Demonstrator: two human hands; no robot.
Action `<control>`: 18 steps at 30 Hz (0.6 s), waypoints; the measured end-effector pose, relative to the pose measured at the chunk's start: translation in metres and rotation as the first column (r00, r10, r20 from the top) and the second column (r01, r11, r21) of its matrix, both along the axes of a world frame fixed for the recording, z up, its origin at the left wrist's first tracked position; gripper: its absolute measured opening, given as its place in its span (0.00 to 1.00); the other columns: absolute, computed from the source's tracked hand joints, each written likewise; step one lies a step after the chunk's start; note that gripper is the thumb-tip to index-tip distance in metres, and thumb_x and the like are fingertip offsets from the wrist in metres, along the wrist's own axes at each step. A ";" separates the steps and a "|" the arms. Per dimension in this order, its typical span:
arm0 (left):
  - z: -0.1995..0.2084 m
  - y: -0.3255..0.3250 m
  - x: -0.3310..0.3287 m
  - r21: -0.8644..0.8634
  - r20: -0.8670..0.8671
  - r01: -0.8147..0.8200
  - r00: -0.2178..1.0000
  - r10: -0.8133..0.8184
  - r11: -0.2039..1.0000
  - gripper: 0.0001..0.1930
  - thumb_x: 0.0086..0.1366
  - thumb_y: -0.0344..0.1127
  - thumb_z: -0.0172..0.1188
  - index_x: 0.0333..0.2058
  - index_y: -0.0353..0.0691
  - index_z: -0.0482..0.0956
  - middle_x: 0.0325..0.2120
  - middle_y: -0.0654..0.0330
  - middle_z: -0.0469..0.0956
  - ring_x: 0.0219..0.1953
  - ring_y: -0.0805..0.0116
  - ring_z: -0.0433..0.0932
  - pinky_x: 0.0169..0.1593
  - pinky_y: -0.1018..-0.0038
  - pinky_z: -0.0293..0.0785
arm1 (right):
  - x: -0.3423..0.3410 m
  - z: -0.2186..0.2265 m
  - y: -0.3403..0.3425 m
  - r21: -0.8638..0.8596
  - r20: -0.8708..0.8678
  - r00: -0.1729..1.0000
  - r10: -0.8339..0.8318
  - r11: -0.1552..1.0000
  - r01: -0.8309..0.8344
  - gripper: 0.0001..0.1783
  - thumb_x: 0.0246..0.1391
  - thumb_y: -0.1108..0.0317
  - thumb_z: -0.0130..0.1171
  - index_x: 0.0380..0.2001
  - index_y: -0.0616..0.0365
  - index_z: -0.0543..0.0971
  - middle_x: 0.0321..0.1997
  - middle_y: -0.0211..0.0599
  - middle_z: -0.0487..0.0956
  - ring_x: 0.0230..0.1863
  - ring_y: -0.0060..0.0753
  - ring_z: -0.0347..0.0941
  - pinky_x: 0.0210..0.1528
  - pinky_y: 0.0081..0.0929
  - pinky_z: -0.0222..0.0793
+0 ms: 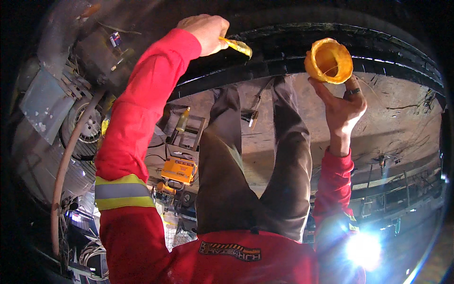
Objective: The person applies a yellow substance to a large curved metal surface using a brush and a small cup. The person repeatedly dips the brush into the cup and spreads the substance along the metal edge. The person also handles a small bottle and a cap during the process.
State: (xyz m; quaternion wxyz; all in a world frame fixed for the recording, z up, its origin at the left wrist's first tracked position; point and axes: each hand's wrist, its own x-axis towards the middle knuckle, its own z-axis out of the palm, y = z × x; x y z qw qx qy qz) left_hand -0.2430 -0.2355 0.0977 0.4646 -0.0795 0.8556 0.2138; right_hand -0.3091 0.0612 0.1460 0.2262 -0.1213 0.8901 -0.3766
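A yellow, perhaps plastic strip [239,46] is pinched by left fingers [222,28]. A yellow cup [345,59] is gripped low by right fingers [324,93], leaving its mouth clear.

Covering the gripped end of the yellow strip [240,47] with the fingers of the left hand [206,34]. Screening some finger ends of the right hand [346,108] behind the yellow hollow piece [345,59]; shading its inner depth. Washing out part of the right sleeve [333,189] with glare from the white light [363,251]. Cutting off the red shirt [283,265] at the lower edge. Rendering the small packet [115,39] too small to identify
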 end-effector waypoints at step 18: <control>0.023 0.038 -0.012 -0.073 -0.327 0.442 0.836 -0.441 0.894 0.12 0.55 0.45 0.61 0.22 0.43 0.82 0.18 0.54 0.77 0.24 0.54 0.79 0.27 0.63 0.74 | -0.011 -0.004 0.004 -0.055 -0.002 0.999 -0.035 0.998 0.035 0.29 0.32 0.68 0.77 0.43 0.60 0.80 0.40 0.36 0.82 0.42 0.27 0.78 0.46 0.26 0.71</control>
